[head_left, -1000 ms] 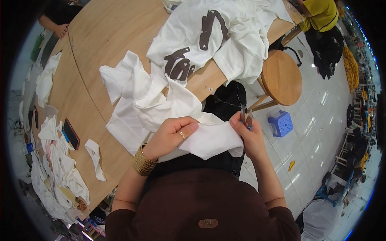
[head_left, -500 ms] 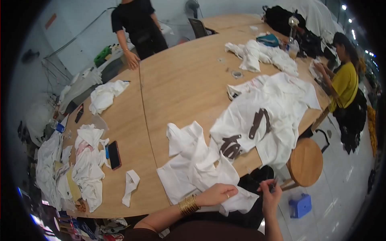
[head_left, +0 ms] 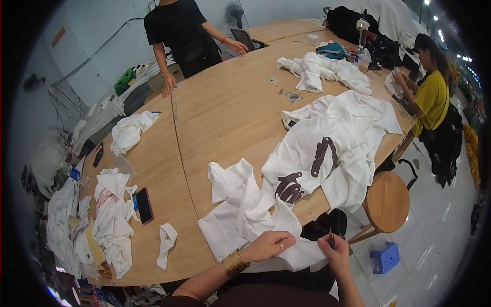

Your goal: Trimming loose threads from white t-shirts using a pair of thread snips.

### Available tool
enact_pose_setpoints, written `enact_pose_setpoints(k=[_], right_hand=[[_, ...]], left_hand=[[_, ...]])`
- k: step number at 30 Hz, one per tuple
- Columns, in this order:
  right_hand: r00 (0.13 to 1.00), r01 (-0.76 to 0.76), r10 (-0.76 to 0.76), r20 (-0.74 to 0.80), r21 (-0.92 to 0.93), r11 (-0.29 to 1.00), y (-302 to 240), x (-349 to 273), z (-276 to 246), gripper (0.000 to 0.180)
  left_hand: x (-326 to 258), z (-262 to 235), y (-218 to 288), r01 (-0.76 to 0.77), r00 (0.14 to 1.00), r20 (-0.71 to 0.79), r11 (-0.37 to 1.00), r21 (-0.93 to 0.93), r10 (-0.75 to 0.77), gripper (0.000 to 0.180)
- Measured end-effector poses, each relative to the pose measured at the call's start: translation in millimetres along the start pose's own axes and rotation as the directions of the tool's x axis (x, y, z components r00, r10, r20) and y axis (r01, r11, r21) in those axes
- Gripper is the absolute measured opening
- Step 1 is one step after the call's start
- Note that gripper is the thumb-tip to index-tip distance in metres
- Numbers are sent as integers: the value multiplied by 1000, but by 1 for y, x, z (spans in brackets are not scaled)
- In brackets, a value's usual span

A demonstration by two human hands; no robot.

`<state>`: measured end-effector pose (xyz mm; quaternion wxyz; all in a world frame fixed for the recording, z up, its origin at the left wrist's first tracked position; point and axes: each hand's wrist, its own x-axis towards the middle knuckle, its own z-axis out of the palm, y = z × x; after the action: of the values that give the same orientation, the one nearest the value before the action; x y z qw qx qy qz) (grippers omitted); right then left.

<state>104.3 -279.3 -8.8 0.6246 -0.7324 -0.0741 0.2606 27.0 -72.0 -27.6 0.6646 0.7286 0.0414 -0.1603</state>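
A white garment [head_left: 245, 217] lies crumpled over the table's near edge, its lower end stretched between my hands. My left hand [head_left: 269, 246], below a stack of gold bangles, pinches the cloth between thumb and fingers. At the cloth's right end, my right hand [head_left: 335, 256] is closed with its thumb on the edge. Small dark thread snips [head_left: 332, 240] stick up from that hand, blades pointing away from me. Beyond lies a larger white garment [head_left: 353, 123] with dark brown cut strips [head_left: 322, 156] on it.
A phone [head_left: 144, 205], a white collar-shaped piece [head_left: 166, 244] and a white cloth heap [head_left: 112, 220] lie left. One person in black [head_left: 179, 36] stands across the table [head_left: 220, 117]; another in yellow [head_left: 432, 102] works at right. A wooden stool [head_left: 387, 202] and blue plastic stool [head_left: 384, 257] stand right.
My right hand has moved left and down onto the cloth's end, from being apart from it. My left hand keeps its pinch. The person in black has stretched an arm out along the table edge.
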Motion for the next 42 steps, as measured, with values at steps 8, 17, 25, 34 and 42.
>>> enact_pose_setpoints(k=[8,17,25,34,42], right_hand=[[998,-28,29,-53,32,999,6,-9,-1,17],[946,150,-163,-282,-66,986,7,11,-7,24],[949,301,-298,104,-19,953,9,9,8,29],[994,44,-4,-110,362,931,13,25,-3,20],[946,145,-113,303,-88,985,19,18,6,20]], left_hand=[[1,22,6,-92,976,-200,995,-39,82,22],[11,18,16,9,949,-314,995,-97,-39,32],[12,24,10,9,946,-323,996,-90,-38,38],[6,18,8,25,928,-368,997,-73,-50,37],[7,19,15,22,944,-326,997,-68,-43,28]])
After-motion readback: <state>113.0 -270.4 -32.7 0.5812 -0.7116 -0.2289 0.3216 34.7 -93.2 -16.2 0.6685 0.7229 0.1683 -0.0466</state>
